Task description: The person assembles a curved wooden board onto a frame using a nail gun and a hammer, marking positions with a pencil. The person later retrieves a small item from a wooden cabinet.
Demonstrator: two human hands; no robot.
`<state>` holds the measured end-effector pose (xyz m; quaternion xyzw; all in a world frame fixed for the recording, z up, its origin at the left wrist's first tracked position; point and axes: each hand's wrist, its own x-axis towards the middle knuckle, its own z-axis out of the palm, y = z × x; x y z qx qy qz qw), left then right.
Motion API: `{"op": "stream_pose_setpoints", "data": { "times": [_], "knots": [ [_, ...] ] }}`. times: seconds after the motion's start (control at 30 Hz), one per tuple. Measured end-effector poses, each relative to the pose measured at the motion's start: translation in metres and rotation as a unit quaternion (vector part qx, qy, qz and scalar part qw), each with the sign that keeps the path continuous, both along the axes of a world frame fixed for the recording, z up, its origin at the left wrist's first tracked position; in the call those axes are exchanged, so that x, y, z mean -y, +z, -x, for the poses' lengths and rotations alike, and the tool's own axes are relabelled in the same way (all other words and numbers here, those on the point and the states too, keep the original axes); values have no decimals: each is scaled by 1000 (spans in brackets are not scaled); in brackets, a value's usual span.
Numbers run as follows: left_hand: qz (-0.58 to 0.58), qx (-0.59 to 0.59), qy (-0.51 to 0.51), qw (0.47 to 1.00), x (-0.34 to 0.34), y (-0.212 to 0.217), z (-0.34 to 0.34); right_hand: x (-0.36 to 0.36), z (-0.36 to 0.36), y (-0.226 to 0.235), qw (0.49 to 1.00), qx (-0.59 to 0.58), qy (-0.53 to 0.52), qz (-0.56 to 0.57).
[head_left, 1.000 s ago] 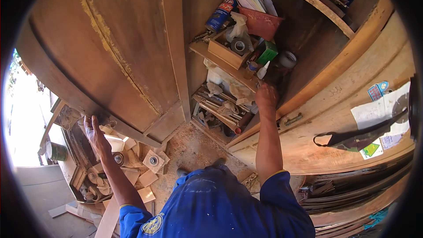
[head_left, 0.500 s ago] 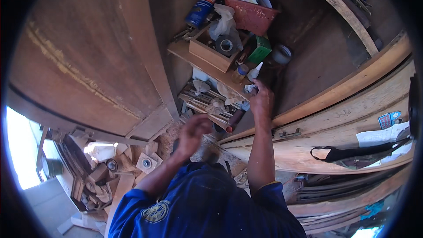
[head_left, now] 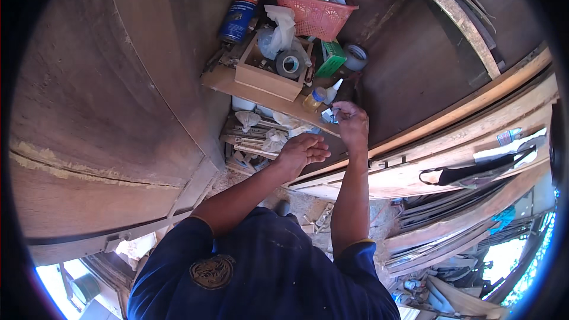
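Observation:
My right hand [head_left: 352, 123] is at the right end of a wooden shelf [head_left: 261, 97], its fingers curled and drawn together. At the fingertips lies a small white and blue packet [head_left: 327, 117]; what the fingers pinch, if anything, is too small to make out. Lower and to the left, my left hand [head_left: 301, 156] holds nothing, with its fingers stretched out and slightly cupped. Just beyond my right hand stand a small jar [head_left: 314, 99] of amber contents with a blue lid and a white bottle [head_left: 333, 91] with a pointed nozzle.
Behind are a wooden box [head_left: 267, 80] with a roll of black tape [head_left: 290, 64], a green carton [head_left: 330, 59], a grey tape roll [head_left: 355, 58], a pink basket [head_left: 314, 19] of papers and a blue spray can [head_left: 242, 12]. A wooden panel [head_left: 101, 112] stands left.
My left hand has moved right and forward, closer to my right hand. My right hand has curled its fingers in beside the packet. The view has shifted, so the shelf sits further left.

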<state>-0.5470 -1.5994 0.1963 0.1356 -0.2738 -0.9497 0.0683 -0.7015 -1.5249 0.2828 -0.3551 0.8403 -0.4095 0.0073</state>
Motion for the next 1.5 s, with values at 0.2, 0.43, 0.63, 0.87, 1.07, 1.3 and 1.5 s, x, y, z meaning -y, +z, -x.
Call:
{"op": "stream_pose_setpoints", "data": {
  "times": [0.2,0.43,0.63,0.87,1.07,1.3,1.5],
  "knots": [
    [-20,-17,-19,999,11,17,-5,3,1,-5,999,-17,-11,34],
    [-36,-19,-17,999,21,16,-11,6,7,-5,999,17,-12,26],
    [-30,-54,-23,998,14,20,-4,2,17,-5,995,76,6,70],
    [-10,-48,-22,999,15,16,5,-1,4,13,982,177,3,65],
    [10,-60,-16,998,14,17,6,-1,7,11,983,161,-21,90],
    [109,-51,51,991,9,35,-1,-19,-41,25,988,110,-16,111],
    [154,-51,47,986,7,15,-3,-36,-67,8,977,192,45,82]
  ]
}}
